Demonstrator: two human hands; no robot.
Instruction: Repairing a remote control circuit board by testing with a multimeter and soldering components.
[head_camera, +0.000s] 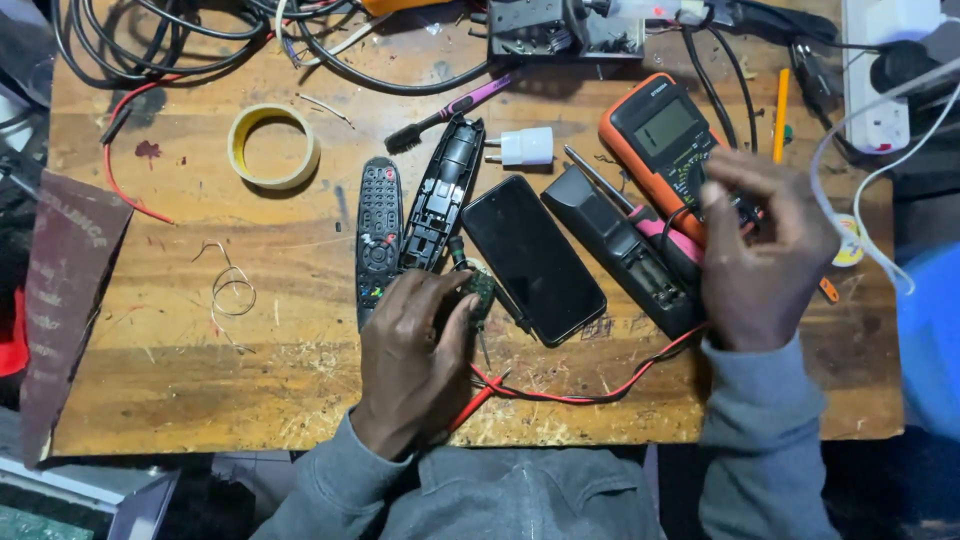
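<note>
Your left hand (415, 350) is closed around a small green circuit board (482, 288) and a red probe (478, 398), pinning both just left of the black phone (533, 258); that phone, lying face up, serves as the landmark below. Judged from the grip, the board is braced against the wood so the probe tip can meet it steadily. Whether the tip touches a contact cannot be told.

Your right hand (765, 245) rests to the right of the phone on the orange multimeter (672, 145), fingers gathered over its dial area. The pictures do not show whether they pinch the knob or only cover it. A red lead (590, 392) runs below the phone, between the two hands.

Left of the phone lie the remote's button face (379, 235) and its empty black shell (443, 195), opened and set side by side. Right of the phone lies a second black housing (620, 252) with a pink-handled screwdriver (640, 212) across it. Above the phone sit a white plug adapter (522, 146) and a brush (445, 112). Far left of it are a tape roll (273, 146) and a loop of bare wire (232, 285).

All rests on a scratched, dusty wooden board (250, 390). Cables crowd its upper edge, and a white power strip (876, 70) lies at upper right.
</note>
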